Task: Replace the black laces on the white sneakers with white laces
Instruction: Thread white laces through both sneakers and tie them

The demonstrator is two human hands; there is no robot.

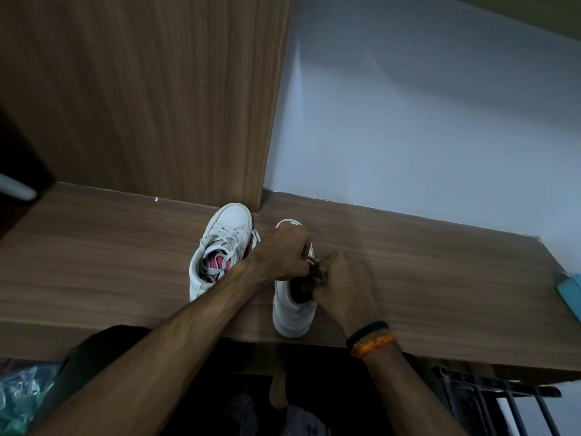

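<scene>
wooden shelf (pixel 424 278), wood panel (pixel 141 89), pale wall (pixel 424 121)

Both hands hide the right sneaker's (pixel 294 305) lacing (colour untellable).

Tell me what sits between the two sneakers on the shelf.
Head view: only the left hand and its forearm cross the gap between the left sneaker and right sneaker; otherwise bare wooden shelf.

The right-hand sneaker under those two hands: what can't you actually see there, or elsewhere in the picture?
Head view only:
- Right sneaker: eyelets and lacing hidden by left hand and right hand.
- Lace pinched between the hands: too small to trace.
- Left sneaker: heel hidden behind the left forearm.
- Blue object: cut off by the right edge.
</scene>
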